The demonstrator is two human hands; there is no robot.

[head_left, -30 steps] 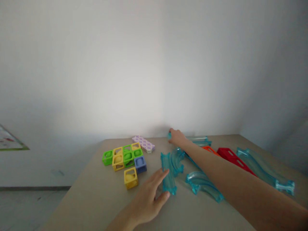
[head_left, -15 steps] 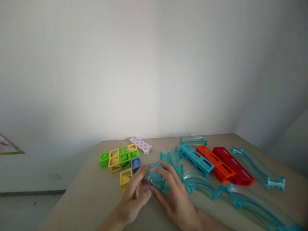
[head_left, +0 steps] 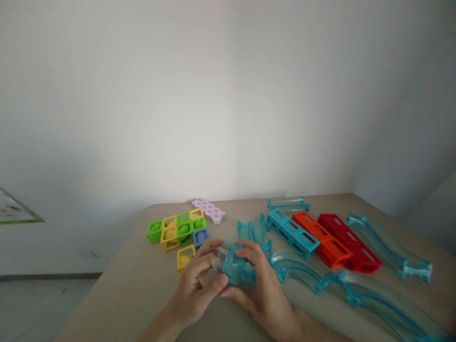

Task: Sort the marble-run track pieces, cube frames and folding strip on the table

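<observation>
Above the front middle of the table, both of my hands are closed around a translucent teal plastic track piece. My left hand grips its left side, thumb at the lower edge and fingers behind. On the right side, my right hand holds it with fingers over the top and the thumb underneath. Fingers hide parts of the piece, so I cannot tell whether it is one part or several joined. Just left of my hands lie a single yellow cube frame and a blue cube frame.
Green and yellow cube frames stand joined at left, near a purple patterned strip. Right of my hands lie blue, orange and red blocks, with teal curved tracks in front. A white wall closes the back.
The teal piece has turned in my hands and shows a different side. My fingers have shifted their hold slightly. The view has moved a little; the things on the table lie as before.
</observation>
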